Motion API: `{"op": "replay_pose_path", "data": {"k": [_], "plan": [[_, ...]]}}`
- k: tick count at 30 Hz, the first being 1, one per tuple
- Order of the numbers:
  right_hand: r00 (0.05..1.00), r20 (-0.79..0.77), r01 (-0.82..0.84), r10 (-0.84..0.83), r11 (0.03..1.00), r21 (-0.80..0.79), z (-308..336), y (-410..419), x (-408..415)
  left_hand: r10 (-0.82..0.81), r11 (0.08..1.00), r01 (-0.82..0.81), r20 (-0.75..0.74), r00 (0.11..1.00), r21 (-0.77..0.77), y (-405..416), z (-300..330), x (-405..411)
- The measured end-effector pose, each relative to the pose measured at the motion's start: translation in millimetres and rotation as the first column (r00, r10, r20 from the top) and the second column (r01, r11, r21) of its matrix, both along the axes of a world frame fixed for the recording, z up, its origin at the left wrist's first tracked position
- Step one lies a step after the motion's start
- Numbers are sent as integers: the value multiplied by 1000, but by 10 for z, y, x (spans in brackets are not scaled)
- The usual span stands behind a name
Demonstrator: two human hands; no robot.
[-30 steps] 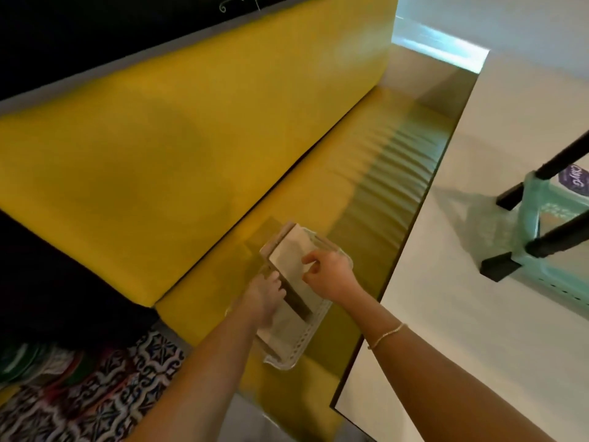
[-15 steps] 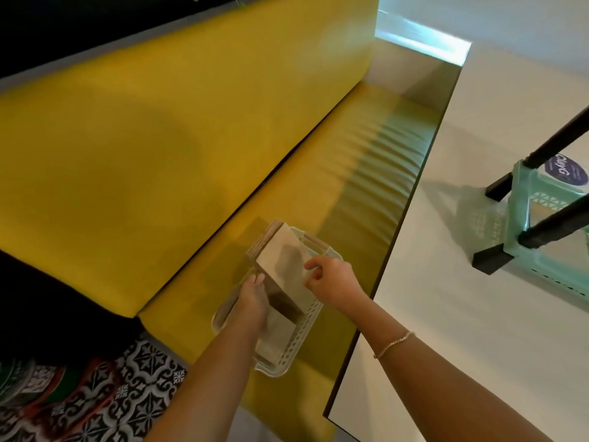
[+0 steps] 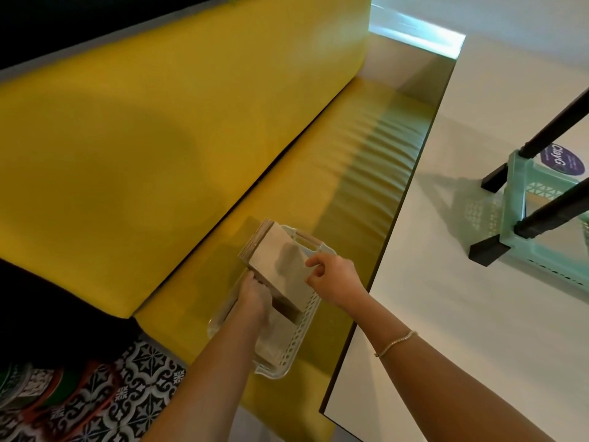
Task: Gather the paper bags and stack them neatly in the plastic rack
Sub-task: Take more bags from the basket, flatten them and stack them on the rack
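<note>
1 clear plastic rack sits on the yellow bench seat, long axis running away from me, just beside the edge of the white counter. In it: 1 thick stack of paper bags, tan, tilted up at the far end so its top edge pokes above the rack's handle; bag count cannot be told, the edges blur together. More tan paper lies flat lower in the rack near me, partly behind my arm. 2 hands in view. My left hand grips the stack's near-left corner, fingers curled round its edge. My right hand pinches the stack's right edge between thumb and fingertips, the other fingers curled. 1 thin bracelet on my right wrist. On the counter, well apart from the rack: 1 mint-green plastic basket with a round purple sticker, and 2 black bars crossing over it. Patterned black-and-white fabric at lower left beside the bench.
</note>
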State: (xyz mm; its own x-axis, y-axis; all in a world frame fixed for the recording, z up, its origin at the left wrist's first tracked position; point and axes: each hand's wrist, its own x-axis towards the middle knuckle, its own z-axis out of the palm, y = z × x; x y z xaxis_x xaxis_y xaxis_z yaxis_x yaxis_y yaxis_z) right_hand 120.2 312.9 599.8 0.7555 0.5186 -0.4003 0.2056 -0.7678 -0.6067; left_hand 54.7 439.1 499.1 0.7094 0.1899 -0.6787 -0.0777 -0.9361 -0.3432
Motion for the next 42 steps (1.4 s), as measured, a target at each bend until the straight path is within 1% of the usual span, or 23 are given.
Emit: {"op": "replay_pose_path", "data": {"k": [1,2,3,4,6,7,9,11,13,16,19,20,22,24,26,28,30,32,35,38,40,42], "plan": [[1000,5,1,-1,1000,1,-2,0,5,-8,1000,8,0,1000,5,-10,10,-19],[1000,10,3,-3,1000,4,-4,4,9,39,996,-36,27,999,-82,-8,-1,-21],[1000,13,8,-8,1000,11,-3,11,9,68,992,-65,21,997,-107,-10,48,-6],[1000,17,12,-13,1000,17,-3,15,6,24,996,-27,-36,999,-83,0,94,-18],[1000,25,17,-18,999,28,6,19,-5,182,981,-182,-11,983,-72,-64,172,-14],[999,30,19,-20,999,32,9,15,-11,235,970,-234,4,972,-72,-72,192,-39],[999,47,16,-17,999,40,18,-11,-23,254,963,-252,12,967,-95,-72,236,-71],[997,71,8,-11,999,44,41,-49,-40,309,943,-295,77,948,-151,-46,241,-109],[995,99,15,-20,999,53,88,-90,-66,310,942,-289,116,944,-168,-6,302,-161],[989,141,33,-44,996,81,207,-155,-107,245,961,-218,160,956,-172,68,568,-223],[987,156,18,-32,996,91,355,-249,-144,230,962,-183,242,943,-202,127,929,-264],[991,130,9,-21,996,93,406,-289,-155,226,963,-174,265,937,-205,139,1084,-261],[1000,28,-7,4,992,128,512,-384,-186,277,945,-204,299,913,-255,153,1445,-248],[998,-50,-12,22,982,189,621,-490,-212,308,926,-197,342,888,-323,157,1841,-199],[994,-106,16,13,962,273,732,-619,-199,333,904,-172,392,857,-392,118,2227,-145],[983,-183,80,-1,903,423,881,-788,-168,361,869,-136,422,831,-475,12,2578,-86],[973,-229,133,-2,817,561,1039,-1005,-116,365,829,-87,418,832,-552,-174,2856,-8],[957,-288,208,-28,758,619,1189,-1286,-90,365,780,-58,377,851,-624,-425,3019,99],[898,-431,369,-89,688,625,1340,-1808,-52,367,685,-55,279,887,-726,-879,3051,310],[850,-487,484,-202,663,571,1397,-2382,-1,363,560,-81,156,919,-825,-1401,2891,533],[810,-507,563,-297,639,525,1373,-2749,32,341,530,-84,122,932,-844,-1765,2720,689],[764,-510,634,-395,609,476,1308,-3093,73,324,540,-86,112,939,-837,-2117,2547,847]]}}
